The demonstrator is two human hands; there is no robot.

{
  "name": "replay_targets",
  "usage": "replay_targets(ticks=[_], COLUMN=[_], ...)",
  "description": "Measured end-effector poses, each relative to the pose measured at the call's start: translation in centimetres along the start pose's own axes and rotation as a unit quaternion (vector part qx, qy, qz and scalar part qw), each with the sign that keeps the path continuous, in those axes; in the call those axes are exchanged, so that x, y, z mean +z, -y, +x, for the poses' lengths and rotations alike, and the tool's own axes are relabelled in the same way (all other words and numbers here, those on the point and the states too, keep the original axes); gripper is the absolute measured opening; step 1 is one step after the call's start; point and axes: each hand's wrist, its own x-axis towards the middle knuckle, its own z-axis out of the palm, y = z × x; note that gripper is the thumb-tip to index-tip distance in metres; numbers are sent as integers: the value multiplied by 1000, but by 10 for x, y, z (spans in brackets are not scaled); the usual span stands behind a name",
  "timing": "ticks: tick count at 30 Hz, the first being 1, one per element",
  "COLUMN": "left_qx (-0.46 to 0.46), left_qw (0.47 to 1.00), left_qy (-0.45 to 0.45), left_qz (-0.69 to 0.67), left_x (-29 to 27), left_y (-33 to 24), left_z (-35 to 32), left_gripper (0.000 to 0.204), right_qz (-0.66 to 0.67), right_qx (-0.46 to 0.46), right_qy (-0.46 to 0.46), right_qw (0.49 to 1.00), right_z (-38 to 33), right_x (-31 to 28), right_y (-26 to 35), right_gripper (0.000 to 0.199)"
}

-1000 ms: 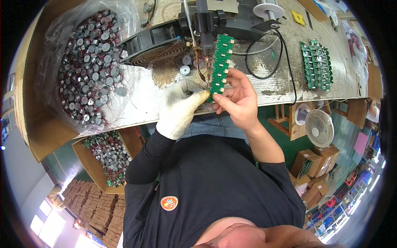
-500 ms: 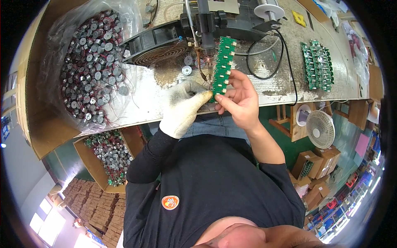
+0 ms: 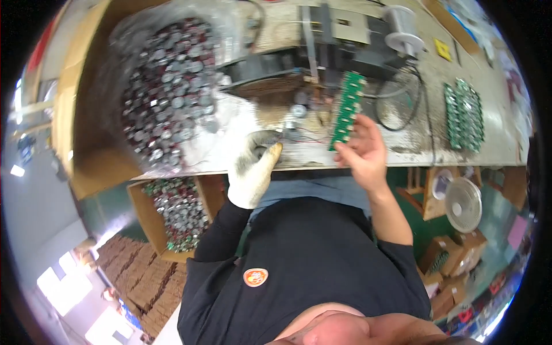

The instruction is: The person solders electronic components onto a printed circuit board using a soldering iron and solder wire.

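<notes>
Gloved left hand (image 3: 251, 173), fingers curled, is right of the heaped round parts (image 3: 172, 92); blur hides whether it grasps anything. Farther right, the green circuit strip (image 3: 347, 109), its long axis running up and slightly rightward from the grip, is pinched near its lower end by the nearer, bare right hand (image 3: 368, 154).

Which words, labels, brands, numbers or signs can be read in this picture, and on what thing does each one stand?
No text is clear enough to read.
Badge on the black shirt: its marks are too blurred.
Green circuit board strip in the right hand: no legible print.
Cardboard boxes at lower right: any labels are too small.
</notes>
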Motion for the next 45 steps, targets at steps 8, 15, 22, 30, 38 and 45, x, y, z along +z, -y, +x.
replay_targets(ticks=[8, 15, 22, 30, 38, 45], left_qx=[175, 112, 110, 162, 45, -37], left_qw=[894, 805, 776, 800, 972, 996], left_qy=[-246, -138, -64, -56, -60, 64], left_qz=[332, 566, 618, 575, 224, 58], left_x=[-104, -139, -143, -139, -81, -11], left_y=[-7, -24, -15, -10, -4, 4], left_z=[-31, -33, -22, -16, -12, 2], left_gripper=[17, 29, 19, 9, 16, 21], right_qz=[-24, -40, -41, -36, -19, 11], right_qx=[-31, -38, -46, -44, -34, -15], right_qy=[12, 7, 4, 16, 10, 24], right_qw=[999, 998, 998, 998, 999, 1000], right_z=[1, 1, 2, 1, 0, 0], right_x=[1, 5, 6, 1, 2, 5], right_y=[1, -2, -3, -1, 0, 1], right_gripper=[55, 54, 54, 53, 55, 56])
